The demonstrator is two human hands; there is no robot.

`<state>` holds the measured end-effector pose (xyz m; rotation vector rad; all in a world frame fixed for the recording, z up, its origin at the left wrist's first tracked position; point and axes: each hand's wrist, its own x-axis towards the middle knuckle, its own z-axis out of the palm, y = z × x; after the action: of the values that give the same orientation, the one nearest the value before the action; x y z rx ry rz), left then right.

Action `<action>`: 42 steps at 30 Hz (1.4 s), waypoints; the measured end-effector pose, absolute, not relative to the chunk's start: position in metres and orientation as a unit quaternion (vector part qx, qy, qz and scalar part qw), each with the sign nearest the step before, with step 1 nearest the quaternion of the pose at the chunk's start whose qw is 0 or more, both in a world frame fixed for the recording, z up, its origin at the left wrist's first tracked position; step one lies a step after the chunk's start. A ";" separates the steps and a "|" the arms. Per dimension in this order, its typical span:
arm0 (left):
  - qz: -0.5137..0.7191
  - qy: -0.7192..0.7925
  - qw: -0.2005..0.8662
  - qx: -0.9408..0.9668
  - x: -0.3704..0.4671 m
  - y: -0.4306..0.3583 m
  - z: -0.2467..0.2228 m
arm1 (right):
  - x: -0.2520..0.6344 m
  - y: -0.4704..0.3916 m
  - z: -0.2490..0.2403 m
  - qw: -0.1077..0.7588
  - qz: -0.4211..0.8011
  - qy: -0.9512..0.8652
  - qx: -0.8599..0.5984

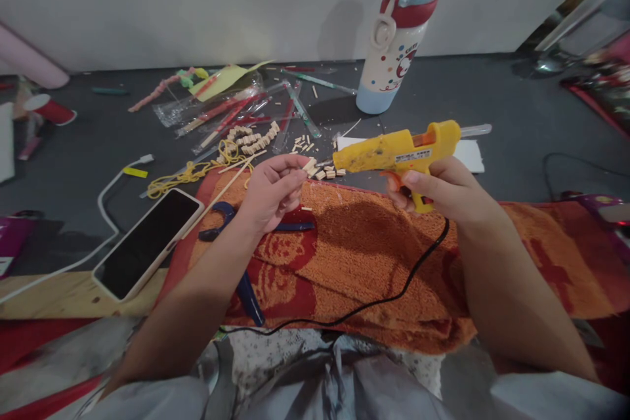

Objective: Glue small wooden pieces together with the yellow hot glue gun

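Observation:
My right hand [438,187] is wrapped round the handle of a yellow hot glue gun [394,151], fingers at its orange trigger. A clear glue stick [476,130] pokes out of the gun's back end. Between the thumb and fingertips of my left hand [275,187] is a small piece of wooden stick [310,165], and the gun's nozzle points at it, touching or very close. Several short cut stick pieces [332,174] lie just beyond, at the towel's far edge. Blue-handled pliers [250,298] rest on the orange towel [374,262], partly under my left arm.
Behind my left hand lie a chain of glued stick pieces [256,140], yellow string [184,177] and wrapped chopsticks [226,115]. A phone [147,243] and white cable [101,200] are at left. A bottle [396,46] stands at the back. The gun's black cord [364,307] crosses the towel.

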<state>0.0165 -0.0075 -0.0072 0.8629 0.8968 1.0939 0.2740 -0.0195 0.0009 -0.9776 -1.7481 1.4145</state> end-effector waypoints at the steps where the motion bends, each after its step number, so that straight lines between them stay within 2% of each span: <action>1: 0.487 0.399 0.676 0.384 0.016 -0.008 -0.007 | 0.274 -0.019 0.000 0.339 0.543 -0.670 -0.375; 16: 0.487 0.396 0.680 0.377 0.015 -0.007 -0.009 | 0.271 -0.021 0.003 0.372 0.549 -0.652 -0.367; 30: 0.488 0.393 0.680 0.381 0.016 -0.006 -0.010 | 0.270 -0.018 0.001 0.364 0.543 -0.653 -0.384; 42: 0.461 0.391 0.713 0.356 0.014 -0.005 -0.008 | 0.277 -0.012 0.002 0.421 0.512 -0.639 -0.391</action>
<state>0.0138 -0.0052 -0.0078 0.7884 0.8660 1.0221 0.2769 -0.0118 0.0016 -0.9805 -1.6003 1.2827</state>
